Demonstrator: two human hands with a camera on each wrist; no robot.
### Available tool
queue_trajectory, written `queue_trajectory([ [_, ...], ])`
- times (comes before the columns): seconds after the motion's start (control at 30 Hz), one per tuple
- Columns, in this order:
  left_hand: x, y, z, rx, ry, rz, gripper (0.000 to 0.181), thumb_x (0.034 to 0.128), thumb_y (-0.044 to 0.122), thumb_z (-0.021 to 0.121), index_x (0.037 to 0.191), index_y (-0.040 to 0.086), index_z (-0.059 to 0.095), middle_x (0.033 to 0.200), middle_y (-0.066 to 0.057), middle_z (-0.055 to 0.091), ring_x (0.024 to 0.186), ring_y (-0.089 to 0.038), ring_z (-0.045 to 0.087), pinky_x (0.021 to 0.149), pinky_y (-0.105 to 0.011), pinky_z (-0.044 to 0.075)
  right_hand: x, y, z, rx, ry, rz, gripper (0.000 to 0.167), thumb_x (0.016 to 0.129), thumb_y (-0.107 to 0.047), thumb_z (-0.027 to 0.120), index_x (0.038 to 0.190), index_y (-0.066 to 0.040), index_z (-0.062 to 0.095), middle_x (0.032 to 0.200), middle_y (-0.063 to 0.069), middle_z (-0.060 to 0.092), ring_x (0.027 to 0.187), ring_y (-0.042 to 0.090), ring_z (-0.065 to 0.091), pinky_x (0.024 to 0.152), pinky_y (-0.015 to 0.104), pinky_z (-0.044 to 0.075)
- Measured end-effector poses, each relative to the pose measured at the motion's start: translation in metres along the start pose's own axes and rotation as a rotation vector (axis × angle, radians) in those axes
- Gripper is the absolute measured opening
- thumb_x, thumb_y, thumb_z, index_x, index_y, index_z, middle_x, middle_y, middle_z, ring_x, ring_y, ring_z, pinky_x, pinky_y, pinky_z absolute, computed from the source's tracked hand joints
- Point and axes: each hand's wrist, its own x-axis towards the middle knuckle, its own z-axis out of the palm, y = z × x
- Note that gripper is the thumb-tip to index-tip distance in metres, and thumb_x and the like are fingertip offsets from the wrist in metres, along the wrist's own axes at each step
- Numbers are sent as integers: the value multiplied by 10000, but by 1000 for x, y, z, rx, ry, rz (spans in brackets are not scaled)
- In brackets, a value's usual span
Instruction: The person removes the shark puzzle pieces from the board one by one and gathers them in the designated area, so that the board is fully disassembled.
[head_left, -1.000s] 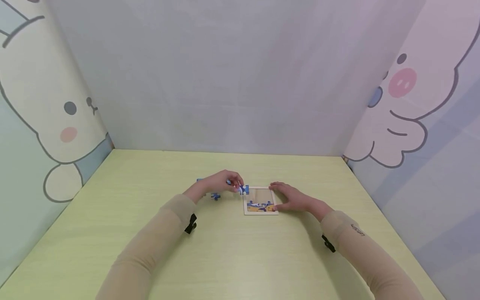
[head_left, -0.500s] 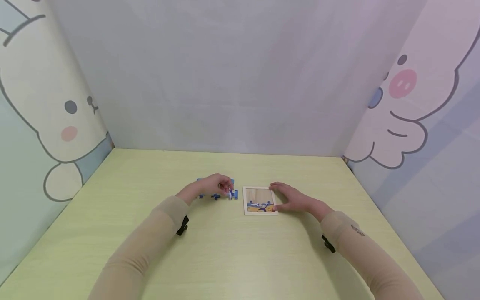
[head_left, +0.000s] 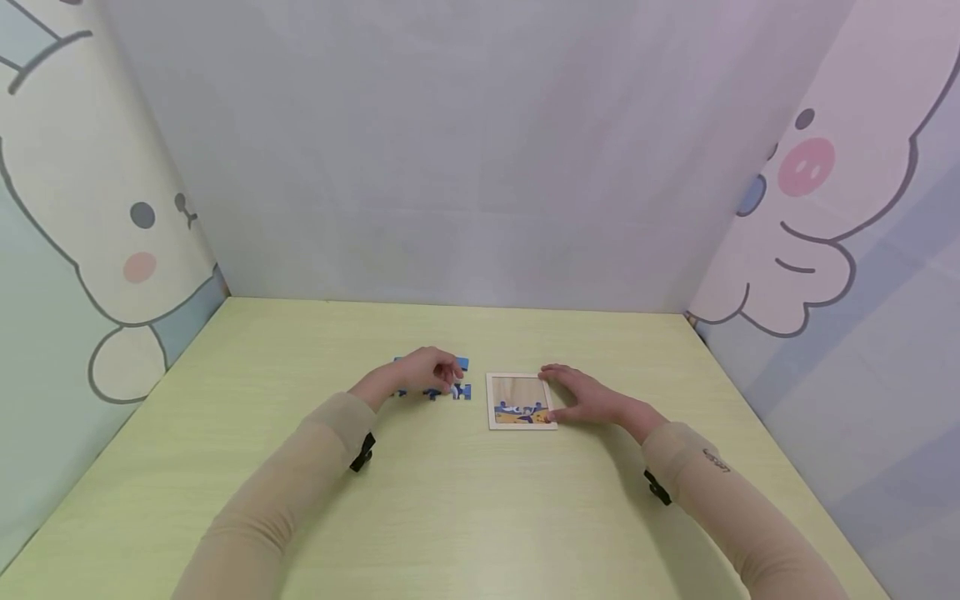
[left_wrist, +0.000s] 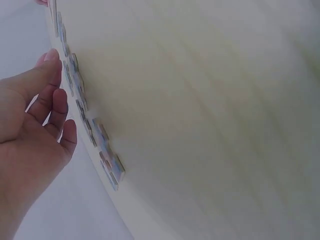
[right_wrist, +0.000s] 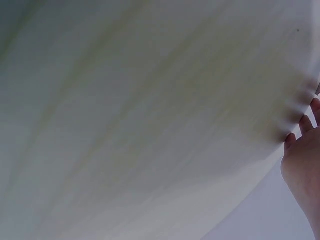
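Yellowish table point(head_left: 480, 508) runs wide, its edges meeting pale walls point(head_left: 480, 167). Right hand point(head_left: 588, 396), spread, touches the puzzle frame point(head_left: 522, 427), part-filled orange and blue; left hand point(head_left: 425, 368) bends over blue pieces point(head_left: 462, 392), grip unclear.

Pale backdrop point(head_left: 465, 158) behind the desk's point(head_left: 465, 517) far edge, white cartoon animal point(head_left: 82, 183) beyond the left edge, cartoon figure point(head_left: 847, 167) beyond the right

head view faces forward and down; nearer wrist views share the table point(head_left: 465, 508).
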Motion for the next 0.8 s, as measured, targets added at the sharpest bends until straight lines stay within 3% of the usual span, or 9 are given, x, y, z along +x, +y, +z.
queue_trajectory([
  [0.17,0,9,2,-23,12,-3,208,871,106,674,1075,139,656,924,39,615,867,-132,552,745,-277,470,0,-1,0,-1,4,-7,813,816,-528,661,1449,-123,349,1533,101,270,1416,347,197,1116,542,166],
  [0.43,2,26,13,-41,39,34,241,846,128,707,1083,143,671,1110,34,633,1131,-218,516,947,-380,436,0,0,0,-5,-1,-5,821,813,-540,658,1451,-126,348,1535,95,268,1419,340,191,1118,536,167],
  [0.8,8,39,29,51,-28,83,319,828,203,729,1139,207,658,1249,7,571,1166,-192,497,1014,-389,372,0,1,0,-9,4,-5,810,812,-531,664,1446,-129,358,1532,93,275,1419,333,197,1122,525,168],
])
